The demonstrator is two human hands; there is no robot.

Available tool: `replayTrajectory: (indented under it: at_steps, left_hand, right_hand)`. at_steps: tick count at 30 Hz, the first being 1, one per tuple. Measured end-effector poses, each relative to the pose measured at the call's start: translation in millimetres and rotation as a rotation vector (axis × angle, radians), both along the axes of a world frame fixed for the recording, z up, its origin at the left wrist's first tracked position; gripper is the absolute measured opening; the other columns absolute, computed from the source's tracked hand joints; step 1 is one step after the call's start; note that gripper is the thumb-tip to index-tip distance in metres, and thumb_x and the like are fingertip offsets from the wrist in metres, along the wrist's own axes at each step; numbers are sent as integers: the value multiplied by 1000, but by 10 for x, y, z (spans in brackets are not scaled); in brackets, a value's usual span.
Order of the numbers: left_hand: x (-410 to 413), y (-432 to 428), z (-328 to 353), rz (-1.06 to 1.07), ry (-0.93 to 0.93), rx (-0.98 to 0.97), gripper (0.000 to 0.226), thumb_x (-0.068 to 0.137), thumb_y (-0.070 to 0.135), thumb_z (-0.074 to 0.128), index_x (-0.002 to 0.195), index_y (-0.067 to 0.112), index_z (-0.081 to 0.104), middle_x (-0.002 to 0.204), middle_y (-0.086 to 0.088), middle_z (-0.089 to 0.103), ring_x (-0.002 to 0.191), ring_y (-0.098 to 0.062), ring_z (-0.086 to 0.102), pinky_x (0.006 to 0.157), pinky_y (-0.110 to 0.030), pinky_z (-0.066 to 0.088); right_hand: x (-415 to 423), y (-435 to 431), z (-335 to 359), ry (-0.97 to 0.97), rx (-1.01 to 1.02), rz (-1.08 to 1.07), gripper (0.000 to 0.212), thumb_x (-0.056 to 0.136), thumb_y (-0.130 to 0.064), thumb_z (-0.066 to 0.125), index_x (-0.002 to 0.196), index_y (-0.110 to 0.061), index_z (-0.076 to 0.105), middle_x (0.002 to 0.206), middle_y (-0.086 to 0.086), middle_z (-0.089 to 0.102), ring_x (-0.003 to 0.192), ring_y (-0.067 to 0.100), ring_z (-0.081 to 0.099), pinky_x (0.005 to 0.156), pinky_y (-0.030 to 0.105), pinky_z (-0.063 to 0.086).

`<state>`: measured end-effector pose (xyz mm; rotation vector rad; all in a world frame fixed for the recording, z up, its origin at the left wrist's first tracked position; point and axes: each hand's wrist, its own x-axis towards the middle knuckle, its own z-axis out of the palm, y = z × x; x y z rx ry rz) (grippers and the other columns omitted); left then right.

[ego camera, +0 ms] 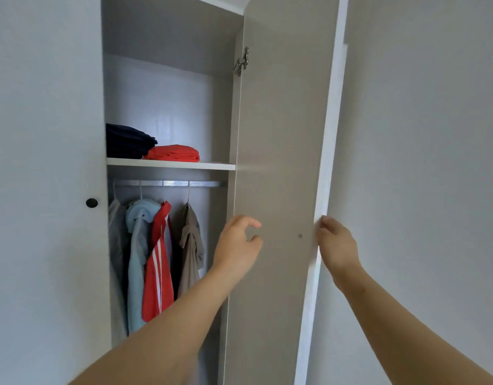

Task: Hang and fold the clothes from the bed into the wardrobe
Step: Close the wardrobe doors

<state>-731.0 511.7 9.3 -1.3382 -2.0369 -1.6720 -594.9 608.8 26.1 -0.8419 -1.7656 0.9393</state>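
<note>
The wardrobe stands with its right door (278,162) swung open towards me. My right hand (335,244) grips the door's outer white edge. My left hand (237,247) hovers in front of the door's inner face, fingers curled and apart, holding nothing. On the shelf (170,163) lie a folded navy garment (127,141) and a folded red garment (173,153). From the rail (167,183) hang a grey garment (116,245), a light blue one (138,254), a red one with white stripes (157,268) and a khaki shirt (189,245).
The left door (45,190) is closed, with a round black knob (91,203). A metal hinge (242,62) sits high on the open door. A plain white wall (423,162) fills the right side. The bed is out of view.
</note>
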Motion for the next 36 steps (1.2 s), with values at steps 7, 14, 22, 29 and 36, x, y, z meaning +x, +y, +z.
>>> replayTrajectory:
  at_steps: [7, 14, 22, 29, 36]
  left_hand:
    - [-313, -369, -7, 170, 65, 49, 23, 84, 3, 56, 92, 25, 58, 107, 8, 49, 72, 8, 44, 63, 8, 29]
    - [-868, -921, -43, 364, 64, 52, 20, 85, 1, 53, 96, 15, 62, 101, 9, 50, 79, 1, 47, 69, -2, 32]
    - [-1797, -1289, -75, 513, 91, 16, 25, 84, -2, 52, 104, 10, 62, 119, -5, 53, 112, -20, 50, 89, -19, 35]
    - [-2785, -1517, -154, 697, 117, -86, 54, 79, 11, 58, 131, 21, 45, 151, -4, 23, 133, -26, 29, 102, -37, 32]
    - [-3576, -1499, -168, 684, 250, -448, 97, 80, 44, 60, 148, 29, -9, 156, 3, -16, 144, -23, -12, 115, -47, 8]
  right_hand:
    - [-381, -257, -44, -75, 190, 299, 38, 95, -8, 34, 116, -23, 63, 111, -9, 65, 92, 11, 63, 80, 11, 44]
    - [-1178, -608, -283, -234, 362, 417, 22, 96, -28, 47, 115, -28, 59, 102, -7, 64, 100, 13, 61, 73, 4, 39]
    - [-2316, -975, -212, -266, 381, 551, 17, 92, -40, 51, 89, -23, 49, 75, -2, 62, 67, 16, 61, 60, 24, 47]
    - [-3370, -1227, -206, -416, 519, 405, 24, 96, -43, 40, 90, -21, 33, 70, -6, 48, 62, 17, 50, 53, 27, 37]
    - [-4024, -1253, -112, -511, 337, 403, 23, 97, -44, 36, 96, -21, 38, 89, -3, 56, 74, 17, 53, 62, 28, 36]
